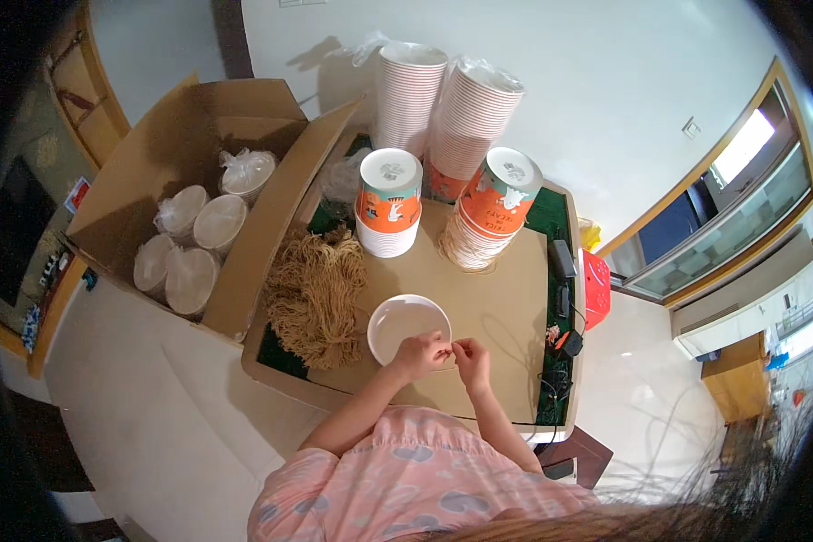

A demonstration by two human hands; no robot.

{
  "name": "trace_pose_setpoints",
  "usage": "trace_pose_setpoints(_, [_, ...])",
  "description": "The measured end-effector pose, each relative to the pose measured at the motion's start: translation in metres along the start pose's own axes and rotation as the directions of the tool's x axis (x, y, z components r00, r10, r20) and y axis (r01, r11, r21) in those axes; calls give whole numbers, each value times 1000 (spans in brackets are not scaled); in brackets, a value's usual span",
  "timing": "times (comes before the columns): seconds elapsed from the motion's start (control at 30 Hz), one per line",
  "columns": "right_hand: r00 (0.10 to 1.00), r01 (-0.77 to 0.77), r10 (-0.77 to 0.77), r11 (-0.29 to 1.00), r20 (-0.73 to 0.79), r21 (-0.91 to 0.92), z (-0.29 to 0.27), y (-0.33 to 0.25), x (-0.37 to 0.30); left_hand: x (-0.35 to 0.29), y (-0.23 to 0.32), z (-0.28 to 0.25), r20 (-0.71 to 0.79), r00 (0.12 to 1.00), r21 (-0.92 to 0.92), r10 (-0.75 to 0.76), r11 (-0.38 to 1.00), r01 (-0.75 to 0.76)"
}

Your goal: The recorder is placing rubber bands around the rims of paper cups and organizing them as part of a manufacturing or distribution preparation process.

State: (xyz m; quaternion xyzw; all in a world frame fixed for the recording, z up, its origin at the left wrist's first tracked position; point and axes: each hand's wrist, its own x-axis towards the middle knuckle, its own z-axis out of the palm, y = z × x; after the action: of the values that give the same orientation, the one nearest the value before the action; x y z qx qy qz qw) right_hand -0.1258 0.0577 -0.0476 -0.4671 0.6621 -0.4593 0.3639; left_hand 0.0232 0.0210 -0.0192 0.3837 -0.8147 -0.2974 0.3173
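A white paper bowl [397, 323] rests mouth up on the cardboard sheet at the near middle of the table. Over its near right rim, my left hand [419, 356] is closed in a pinch. Just to its right, my right hand [472, 364] pinches too, fingertips almost meeting those of the left. Whatever the fingers hold is too small to make out. Left of the bowl lies a thick bundle of tan cords [316, 298]. Behind it stands an upside-down stack of orange and green paper tubs [389, 200]. A second such stack [506, 185] has thin cord loops [465, 248] around its lower part.
Two tall stacks of paper tubs [411, 99] in clear plastic stand against the wall. An open cardboard box [230, 108] at the left holds several wrapped stacks of white tubs [219, 224]. Black adapters and cables [565, 348] line the table's right edge, beside a red plastic stool [596, 289].
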Motion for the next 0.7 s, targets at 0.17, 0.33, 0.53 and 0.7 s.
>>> trace_pose_setpoints(0.17, [989, -137, 124, 972, 80, 191, 2, 1, 1, -1, -6, 0, -13, 1000, -49, -14, 999, 13])
trace_pose_setpoints(0.33, [971, -153, 100, 959, 217, 240, -3, -7, 1, -6, -22, 12, -6, 992, -234, -127, 965, 122])
trace_pose_setpoints(0.53, [979, 21, -54, 986, 198, 166, -7, -7, -1, -7, -26, 18, 4, 982, -329, -190, 927, 180])
trace_pose_setpoints(0.7, [995, 29, -34, 998, 97, 52, 1, -8, -1, -3, -18, 14, -47, 961, -355, -271, 904, 237])
